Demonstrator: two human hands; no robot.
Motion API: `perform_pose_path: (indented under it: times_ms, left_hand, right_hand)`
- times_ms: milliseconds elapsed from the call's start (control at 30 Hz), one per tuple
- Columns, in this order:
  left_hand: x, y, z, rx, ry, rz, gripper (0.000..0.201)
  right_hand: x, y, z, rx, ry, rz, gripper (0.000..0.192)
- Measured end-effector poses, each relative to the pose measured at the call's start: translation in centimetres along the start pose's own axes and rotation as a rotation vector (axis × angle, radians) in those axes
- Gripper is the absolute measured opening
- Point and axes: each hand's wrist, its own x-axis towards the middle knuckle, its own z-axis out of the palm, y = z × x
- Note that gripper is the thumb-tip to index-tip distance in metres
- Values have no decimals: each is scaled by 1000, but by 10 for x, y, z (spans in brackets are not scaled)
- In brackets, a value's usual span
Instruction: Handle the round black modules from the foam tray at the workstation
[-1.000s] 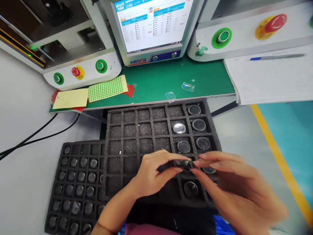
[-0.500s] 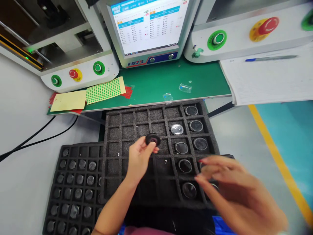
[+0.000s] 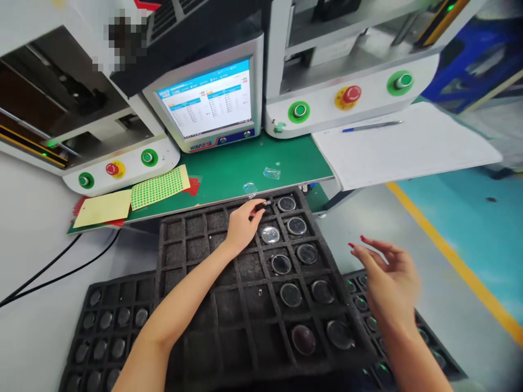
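Observation:
My left hand is at the far side of a black foam tray, pinching a small round black part seen nearly edge-on. The part is at a compartment in the far row, left of a glossy round part; whether it touches the tray floor is hidden. Nearest to my fingers on the near side lies a bright round part in its own compartment. My right hand hovers beyond the tray's right edge, fingers apart and holding nothing.
Lower foam trays with round parts stand at left and right. Behind, a green bench carries a monitor, yellow sticker sheets, plastic scraps and papers with a pen. Machines with push buttons flank the monitor.
My left hand has carried the round black part from above the tray's middle to the far row. The right hand has moved right, away from the tray. The view has shifted.

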Motion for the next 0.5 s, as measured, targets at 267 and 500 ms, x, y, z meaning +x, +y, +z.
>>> perform_pose_path:
  times_ms: [267, 500]
  left_hand:
    - [17, -11, 4, -25, 14, 34, 13]
    - [0, -18, 5, -310, 90, -120, 40]
  right_hand:
    - [0, 6, -9, -65, -26, -67, 49]
    - [30, -33, 47, -117, -229, -421, 33]
